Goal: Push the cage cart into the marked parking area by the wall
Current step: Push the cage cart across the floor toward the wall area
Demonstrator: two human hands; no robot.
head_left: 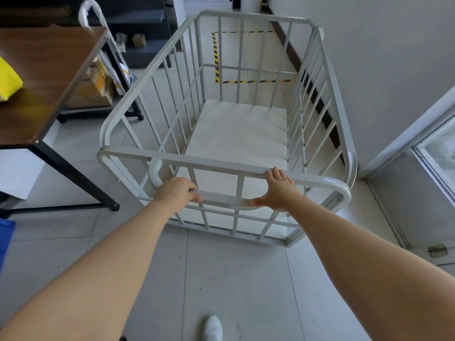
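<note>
A light grey cage cart (138,153) with barred sides and an empty white floor stands on the tiles straight ahead of me. My left hand (176,191) is wrapped around the push handle (221,198) at the cart's near end. My right hand (277,190) rests on the same handle, thumb under it and fingers stretched up onto the top rail. Beyond the cart's far end, seen through the bars, yellow-and-black tape (216,57) marks a rectangle on the floor against the right-hand wall (381,57).
A brown table (49,70) with black legs stands to the left, a yellow bag (8,81) on it. Behind it a trolley holds cardboard boxes (96,89). A glass-fronted door or cabinet (435,153) sits at the right. My white shoe (213,328) shows below.
</note>
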